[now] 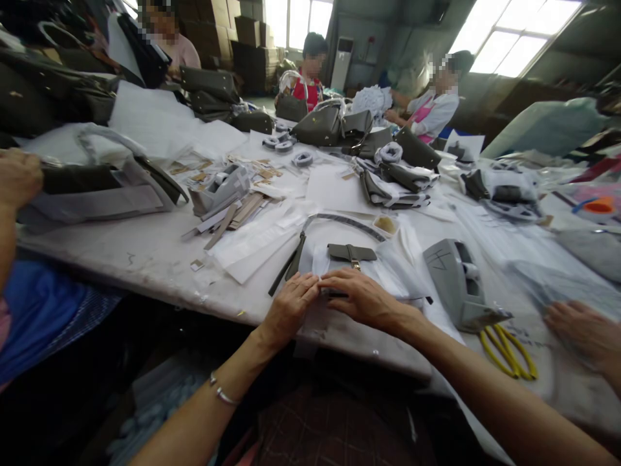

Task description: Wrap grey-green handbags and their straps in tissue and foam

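A dark olive handbag (pixel 351 254) lies at the table's near edge, partly covered with white wrapping paper (pixel 395 268). Its flap with a gold-coloured clasp shows, and its wrapped handle (pixel 339 220) arches away from me. My left hand (pixel 292 303) rests flat at the bag's near left edge, fingers stretched out. My right hand (pixel 361 299) lies over the bag's near side, fingers apart and slightly bent, their tips close to the left hand's. Whatever lies under my palms is hidden.
A grey tape dispenser (pixel 453 278) and yellow-handled scissors (pixel 507 353) sit on the right. Cardboard strips (pixel 242 213) and another dispenser (pixel 220 188) lie left. Wrapped bags (pixel 395 178) stand behind. Co-workers' hands reach in from left (pixel 19 178) and right (pixel 585 333).
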Demonstrator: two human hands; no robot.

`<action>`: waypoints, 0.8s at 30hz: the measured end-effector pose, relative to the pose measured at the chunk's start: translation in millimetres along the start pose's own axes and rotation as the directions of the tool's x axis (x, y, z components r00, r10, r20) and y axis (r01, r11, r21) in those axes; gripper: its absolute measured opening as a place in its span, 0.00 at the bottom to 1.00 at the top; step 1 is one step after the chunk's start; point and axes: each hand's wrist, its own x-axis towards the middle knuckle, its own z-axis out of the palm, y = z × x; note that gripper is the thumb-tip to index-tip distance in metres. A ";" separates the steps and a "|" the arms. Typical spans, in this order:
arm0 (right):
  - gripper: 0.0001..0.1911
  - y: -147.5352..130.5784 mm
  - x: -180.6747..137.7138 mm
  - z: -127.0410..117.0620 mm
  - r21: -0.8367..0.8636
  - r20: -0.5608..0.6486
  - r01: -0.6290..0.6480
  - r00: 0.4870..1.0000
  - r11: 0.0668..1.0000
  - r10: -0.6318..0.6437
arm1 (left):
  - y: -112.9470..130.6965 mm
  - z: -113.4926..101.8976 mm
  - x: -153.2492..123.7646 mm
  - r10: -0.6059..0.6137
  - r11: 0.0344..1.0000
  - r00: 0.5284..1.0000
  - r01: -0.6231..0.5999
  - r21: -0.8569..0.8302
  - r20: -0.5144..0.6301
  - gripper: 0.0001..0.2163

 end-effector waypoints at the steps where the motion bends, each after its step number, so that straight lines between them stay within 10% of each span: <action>1: 0.21 -1.1 -1.3 2.7 -0.011 0.039 0.037 0.999 0.999 -0.037 | 0.4 0.2 0.0 -0.013 1.000 1.000 0.013 -0.014 0.004 0.15; 15: 0.06 0.1 -7.3 32.7 -0.073 -0.182 0.008 0.983 0.997 -0.021 | -6.3 -35.5 13.4 -0.170 0.826 0.936 0.306 -0.473 0.309 0.21; 24: 0.11 -9.4 -26.4 38.7 -0.216 -0.272 0.071 0.954 0.974 -0.130 | 1.6 -13.8 16.5 -0.234 0.949 0.954 0.266 -0.170 0.189 0.10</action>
